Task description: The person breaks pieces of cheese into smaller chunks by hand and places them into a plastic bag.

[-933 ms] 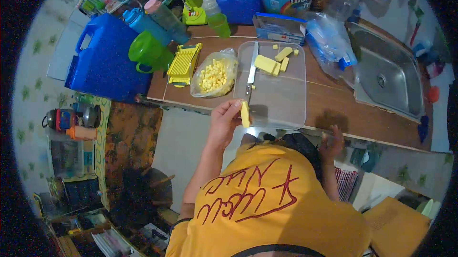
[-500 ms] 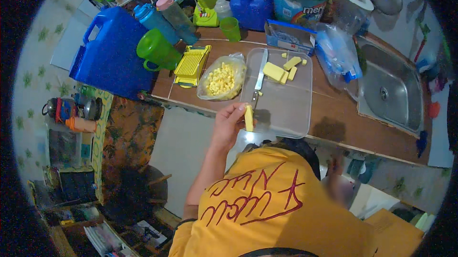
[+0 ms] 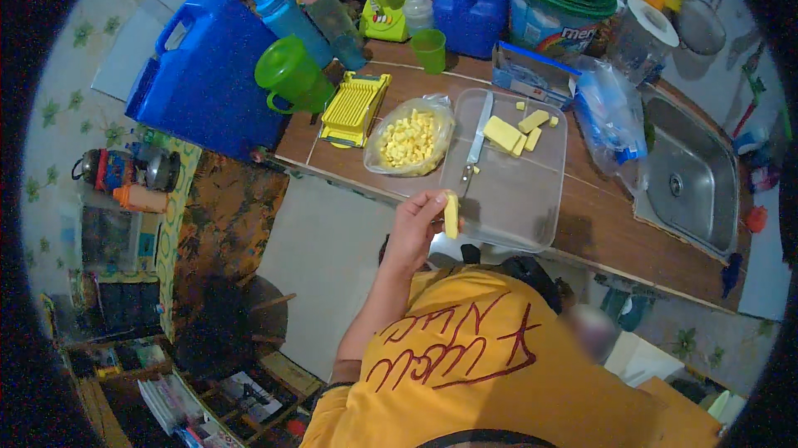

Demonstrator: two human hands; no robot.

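My left hand [image 3: 420, 228] is closed on a flat yellow piece of cheese [image 3: 451, 215], held upright by the near left edge of a clear plastic tray [image 3: 515, 199]. On the tray lies a knife [image 3: 480, 132], blade pointing away. To its right rest a larger cheese block [image 3: 503, 134], narrower sticks [image 3: 533, 121] and a few small bits. Left of the tray, an open clear bag [image 3: 391, 167] holds many small yellow cubes [image 3: 411, 140]. My right hand does not show.
A yellow slicer [image 3: 356, 111], green pitcher [image 3: 291, 74] and blue jug [image 3: 204, 74] stand at the left. Behind the tray are a green cup [image 3: 429, 52], a blue box [image 3: 532, 78] and a bucket [image 3: 549, 20]. Plastic bags [image 3: 611, 120] lie beside the steel sink [image 3: 690, 174].
The view has shifted, so the counter and its things appear farther right. My left hand still holds the cheese piece near the tray's edge; the knife and other pieces keep their places.
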